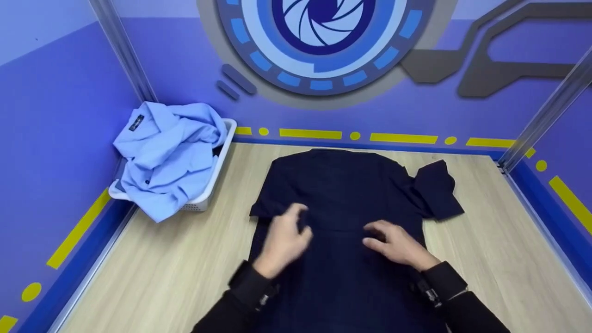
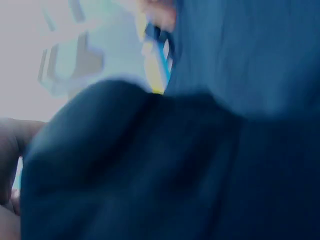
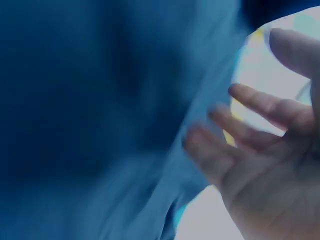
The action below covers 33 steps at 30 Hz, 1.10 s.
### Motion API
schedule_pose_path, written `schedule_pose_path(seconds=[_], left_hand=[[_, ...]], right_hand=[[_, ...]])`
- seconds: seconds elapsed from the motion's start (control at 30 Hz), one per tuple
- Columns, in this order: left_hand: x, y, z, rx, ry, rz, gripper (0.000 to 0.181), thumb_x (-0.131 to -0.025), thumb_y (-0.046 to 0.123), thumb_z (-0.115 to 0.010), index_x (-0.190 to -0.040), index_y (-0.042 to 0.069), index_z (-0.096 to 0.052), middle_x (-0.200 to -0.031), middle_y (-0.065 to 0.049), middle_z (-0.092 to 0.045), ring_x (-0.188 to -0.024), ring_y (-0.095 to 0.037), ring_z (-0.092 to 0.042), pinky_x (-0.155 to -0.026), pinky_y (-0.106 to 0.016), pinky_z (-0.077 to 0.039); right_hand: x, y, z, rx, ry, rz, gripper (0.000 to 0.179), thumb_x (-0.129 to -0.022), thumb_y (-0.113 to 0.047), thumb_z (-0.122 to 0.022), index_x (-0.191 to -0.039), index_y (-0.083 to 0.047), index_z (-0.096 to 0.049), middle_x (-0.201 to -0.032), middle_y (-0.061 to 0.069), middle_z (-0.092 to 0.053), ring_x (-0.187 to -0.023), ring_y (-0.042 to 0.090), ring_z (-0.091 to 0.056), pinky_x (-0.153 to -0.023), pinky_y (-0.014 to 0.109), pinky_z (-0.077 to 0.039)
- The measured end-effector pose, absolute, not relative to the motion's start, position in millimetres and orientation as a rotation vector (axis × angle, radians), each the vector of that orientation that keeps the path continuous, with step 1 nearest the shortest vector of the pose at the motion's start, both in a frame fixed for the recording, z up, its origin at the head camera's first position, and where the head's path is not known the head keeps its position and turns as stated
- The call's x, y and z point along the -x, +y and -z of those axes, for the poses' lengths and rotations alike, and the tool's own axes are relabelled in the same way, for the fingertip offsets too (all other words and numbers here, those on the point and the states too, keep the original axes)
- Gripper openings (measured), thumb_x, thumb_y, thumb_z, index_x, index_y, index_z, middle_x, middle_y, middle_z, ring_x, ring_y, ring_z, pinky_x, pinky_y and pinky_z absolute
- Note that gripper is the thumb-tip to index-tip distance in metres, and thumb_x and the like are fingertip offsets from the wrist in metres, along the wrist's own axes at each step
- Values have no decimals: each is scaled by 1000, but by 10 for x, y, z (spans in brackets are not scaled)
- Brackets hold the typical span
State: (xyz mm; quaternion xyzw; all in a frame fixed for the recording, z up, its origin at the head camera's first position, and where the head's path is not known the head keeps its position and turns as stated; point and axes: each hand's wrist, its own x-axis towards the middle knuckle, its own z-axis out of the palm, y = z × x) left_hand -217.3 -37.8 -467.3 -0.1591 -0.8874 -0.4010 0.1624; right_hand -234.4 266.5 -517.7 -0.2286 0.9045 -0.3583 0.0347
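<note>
A dark navy short-sleeved shirt (image 1: 342,194) lies spread on the wooden table, collar end toward the back wall. Its sleeve on the right (image 1: 437,192) sticks out sideways, while the one on the left lies along the body. Over the shirt's left half is my left hand (image 1: 286,238), blurred, thumb and forefinger apart with nothing between them. My right hand (image 1: 393,243) hovers over the right half, fingers loosely bent and empty. In the right wrist view, the right hand (image 3: 270,145) has its fingers spread beside dark cloth (image 3: 100,110). Dark cloth (image 2: 125,170) fills much of the left wrist view.
A white plastic basket (image 1: 224,152) stands at the back left, heaped with a light blue shirt (image 1: 171,148) that hangs over its front rim. Purple-blue panels (image 1: 175,60) enclose the table (image 1: 185,259) at the back and both sides, with metal posts at the corners.
</note>
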Motion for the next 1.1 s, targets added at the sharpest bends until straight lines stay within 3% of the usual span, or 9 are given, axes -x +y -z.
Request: schedule_pose_path(seconds=[0.1,0.2,0.3,0.47,0.57,0.73,0.87,1.0,1.1], left_hand=[[2071,-143,4854,543,-2646,1127,51,-80,-1,-75,-129,0,-59,-99,-16,-73,-83,-23,-69,-77,-42,-59],[1964,-21,5043,635,-2762,1111,64,-78,0,-76,-138,1,-53,-124,-20,-66,-110,-34,-67,-92,-45,-56],[1863,-4,5172,751,-2862,1083,76,-75,0,-78,-144,3,-48,-127,-17,-61,-109,-28,-65,-91,-39,-56],[1788,-69,5226,937,-2943,1091,95,-70,-5,-79,-155,4,-39,-133,-13,-57,-101,-15,-61,-86,-25,-53],[1771,-121,5206,1061,-2939,1198,103,-71,-3,-77,-161,4,-29,-150,-14,-50,-122,-16,-58,-100,-26,-49],[1779,-237,5216,1157,-2843,1559,94,-80,-2,-63,-163,0,-19,-163,-19,-35,-145,-26,-43,-114,-30,-41],[1864,-393,5246,1003,-2670,1791,70,-84,-12,-52,-152,-8,-37,-149,-24,-51,-136,-33,-55,-109,-31,-47],[2013,-632,5251,736,-2599,1389,52,-82,-14,-55,-134,-8,-56,-128,-21,-61,-119,-33,-62,-102,-41,-52],[2138,-818,5243,574,-2612,1110,54,-82,-14,-60,-136,-7,-56,-135,-22,-57,-126,-35,-56,-106,-49,-47]], right_hand=[[2283,2469,5149,708,2426,1413,35,-104,-17,-62,-126,11,-62,-113,23,-72,-98,32,-73,-83,35,-60],[2206,2271,5190,604,2108,1580,41,-107,-13,-56,-133,18,-51,-113,32,-70,-96,41,-73,-80,39,-62],[2119,2099,5261,487,1996,1624,44,-105,-14,-58,-135,17,-48,-110,29,-71,-92,38,-74,-78,41,-62],[1998,1867,5339,317,2035,1645,41,-97,-14,-68,-127,9,-53,-94,16,-73,-75,26,-73,-66,38,-62],[1947,1764,5353,235,2066,1704,40,-94,-13,-71,-123,7,-52,-87,13,-72,-71,26,-74,-64,39,-62],[1913,1669,5364,154,2044,1855,53,-86,1,-74,-127,10,-42,-84,10,-62,-74,29,-74,-66,43,-63],[1926,1650,5341,145,2087,1940,61,-77,16,-63,-133,13,-41,-85,7,-60,-72,20,-68,-64,37,-62],[1971,1746,5124,104,2284,1946,59,-73,17,-53,-131,9,-52,-85,4,-60,-67,12,-56,-60,24,-50],[2021,1885,4867,102,2350,1983,54,-79,17,-51,-131,7,-57,-89,5,-60,-73,12,-56,-64,21,-45]])
